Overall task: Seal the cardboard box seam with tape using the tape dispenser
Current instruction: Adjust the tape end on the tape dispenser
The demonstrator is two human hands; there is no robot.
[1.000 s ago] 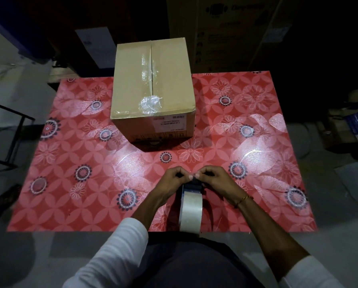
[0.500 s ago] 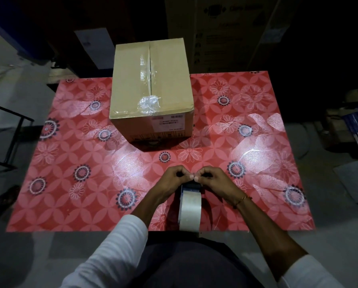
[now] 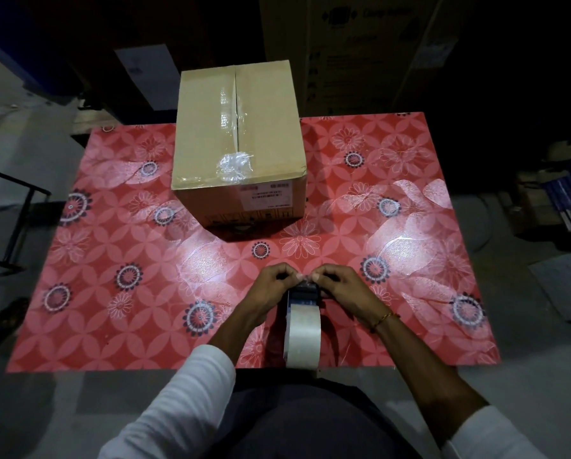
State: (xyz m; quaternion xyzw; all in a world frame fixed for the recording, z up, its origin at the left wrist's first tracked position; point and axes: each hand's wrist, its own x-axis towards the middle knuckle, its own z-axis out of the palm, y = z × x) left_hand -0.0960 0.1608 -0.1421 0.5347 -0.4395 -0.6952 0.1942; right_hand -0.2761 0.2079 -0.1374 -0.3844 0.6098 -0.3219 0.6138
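Observation:
A closed cardboard box (image 3: 267, 127) stands at the back middle of the red floral table (image 3: 118, 246). Clear tape (image 3: 229, 124) runs along its top seam and ends in a crumpled patch near the front edge. The tape dispenser (image 3: 302, 329), with a pale roll, stands upright at the table's near edge. My left hand (image 3: 271, 286) and my right hand (image 3: 339, 288) meet over the dispenser's front end, fingertips pinching the loose tape end there. Both hands are well short of the box.
Large dark cartons (image 3: 360, 51) stand behind the table. A metal frame (image 3: 15, 226) is at the left. Stacked items (image 3: 566, 200) lie on the floor at the right.
Both hands stay pinched at the dispenser's front. The view has shifted slightly; the box and dispenser have not moved.

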